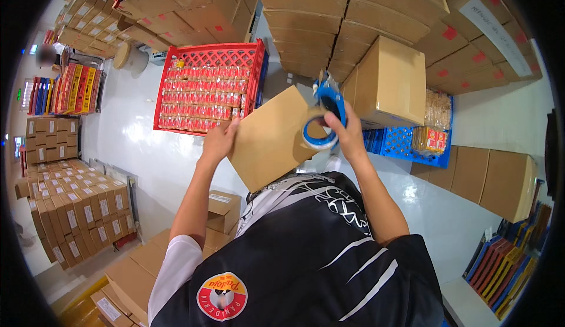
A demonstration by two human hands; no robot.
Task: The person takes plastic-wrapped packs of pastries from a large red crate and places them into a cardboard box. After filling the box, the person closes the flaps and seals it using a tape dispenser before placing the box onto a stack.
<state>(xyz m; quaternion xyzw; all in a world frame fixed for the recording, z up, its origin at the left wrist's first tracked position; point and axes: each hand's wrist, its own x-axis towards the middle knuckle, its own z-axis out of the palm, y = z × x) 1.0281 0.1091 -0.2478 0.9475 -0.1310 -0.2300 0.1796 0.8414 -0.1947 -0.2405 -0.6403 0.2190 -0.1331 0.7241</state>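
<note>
A cardboard box (269,139) is tilted in front of my body, its flat side facing up at me. My left hand (219,144) grips its left edge. In my right hand (348,137) is a blue tape dispenser (332,97) with a roll of clear tape, held over the box's right side. Beyond the box on the left stands a red plastic crate (257,79) filled with rows of small packaged goods (203,99) with red labels. Whether the box holds anything is hidden.
Stacked cartons (304,18) line the far side. A large carton (399,79) rests by a blue crate (397,144) holding bagged goods. Cardboard boxes (141,256) are at my lower left, and labelled cartons (84,203) stand further left. A person (55,53) is at far left.
</note>
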